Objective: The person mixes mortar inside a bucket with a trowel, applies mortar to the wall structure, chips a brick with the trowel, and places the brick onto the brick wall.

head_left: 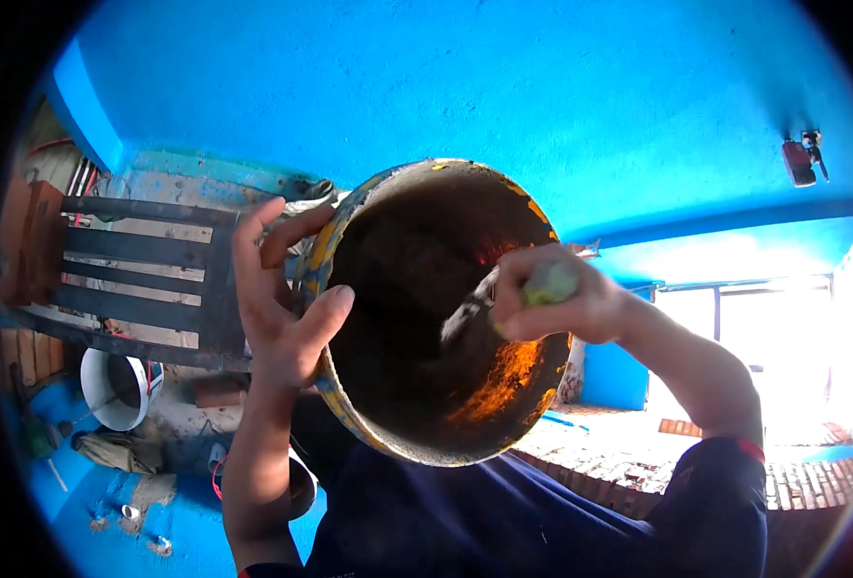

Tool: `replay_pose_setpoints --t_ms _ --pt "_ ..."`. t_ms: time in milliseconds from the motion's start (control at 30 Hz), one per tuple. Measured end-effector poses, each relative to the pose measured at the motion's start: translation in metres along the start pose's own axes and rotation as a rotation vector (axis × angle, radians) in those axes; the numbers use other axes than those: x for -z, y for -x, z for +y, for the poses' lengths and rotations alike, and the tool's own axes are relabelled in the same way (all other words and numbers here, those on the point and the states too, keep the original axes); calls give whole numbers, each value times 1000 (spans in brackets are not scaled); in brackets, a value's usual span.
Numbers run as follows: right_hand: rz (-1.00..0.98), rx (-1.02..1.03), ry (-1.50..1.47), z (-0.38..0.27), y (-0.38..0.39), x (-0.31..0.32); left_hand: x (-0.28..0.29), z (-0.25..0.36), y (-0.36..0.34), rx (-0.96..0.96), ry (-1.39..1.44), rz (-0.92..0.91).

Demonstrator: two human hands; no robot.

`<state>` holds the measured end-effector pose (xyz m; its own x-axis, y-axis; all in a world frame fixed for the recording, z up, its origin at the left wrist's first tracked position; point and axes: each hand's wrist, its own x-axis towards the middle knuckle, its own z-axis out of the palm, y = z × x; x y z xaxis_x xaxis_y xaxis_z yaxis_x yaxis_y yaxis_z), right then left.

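A large bucket with a flaking yellow-painted, crusted rim fills the middle, its dark inside streaked with orange. My left hand grips its left side, thumb over the rim and fingers spread along the outside. Inside the right half of the bucket, my right hand is closed round the green handle of a tool. The tool's pale lower part reaches into the bucket; it is blurred, so I cannot make out what kind it is.
A dark slatted wooden bench is at the left, above a white bucket, a brick and crumpled cloth. Blue walls surround me, with a small dark fixture at upper right and a bright opening at right.
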<state>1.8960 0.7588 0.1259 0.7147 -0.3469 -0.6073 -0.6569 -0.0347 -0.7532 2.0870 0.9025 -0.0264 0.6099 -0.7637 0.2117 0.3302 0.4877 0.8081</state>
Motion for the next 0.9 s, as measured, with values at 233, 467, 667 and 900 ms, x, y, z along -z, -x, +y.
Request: replay_pose_setpoints --t_ms 233,467,667,900 --pt "456 446 -171 -31 -18 2 8 -4 2 -39 -80 -40" --pt "430 95 21 88 -132 -19 -3 -1 -2 -34 -9 -6" --pt "233 -10 21 71 -104 -37 10 -6 6 -121 -189 49" --pt "276 1 -128 49 6 -53 8 -13 3 -137 -101 -16"
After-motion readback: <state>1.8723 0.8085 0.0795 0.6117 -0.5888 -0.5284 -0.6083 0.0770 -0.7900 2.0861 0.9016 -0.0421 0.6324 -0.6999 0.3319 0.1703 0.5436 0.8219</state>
